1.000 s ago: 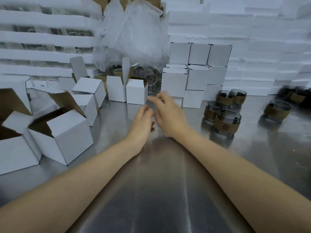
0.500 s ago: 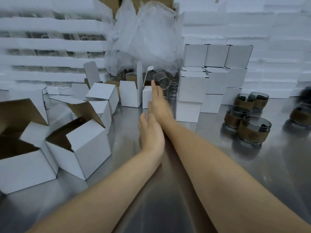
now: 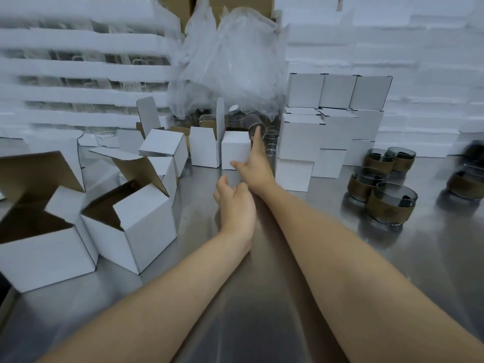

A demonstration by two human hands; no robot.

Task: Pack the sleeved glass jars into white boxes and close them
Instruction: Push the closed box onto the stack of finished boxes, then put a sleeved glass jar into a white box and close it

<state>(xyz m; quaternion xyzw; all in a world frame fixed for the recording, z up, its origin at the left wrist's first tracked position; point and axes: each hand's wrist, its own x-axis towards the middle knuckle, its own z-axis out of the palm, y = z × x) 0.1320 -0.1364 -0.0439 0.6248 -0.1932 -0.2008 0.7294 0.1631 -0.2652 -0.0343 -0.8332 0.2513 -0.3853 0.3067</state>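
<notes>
Pointing at clear round glass [image 3: 252, 122] — right hand [image 3: 258, 167], fingers [image 3: 257, 138] straight; left hand [image 3: 235, 208] loosely curled, empty.

A brushed steel desk [image 3: 432, 244] with a dull sheen carries everything. Near the middle of its far edge, a crumpled clear plastic bag [image 3: 235, 64] heaps up. Stacked white foam sheets [image 3: 78, 66] wall the far edge left of the bag, and more foam [image 3: 419, 48] rises toward the far right corner. Brown cardboard [image 3: 175, 6] shows behind the bag's top.
</notes>
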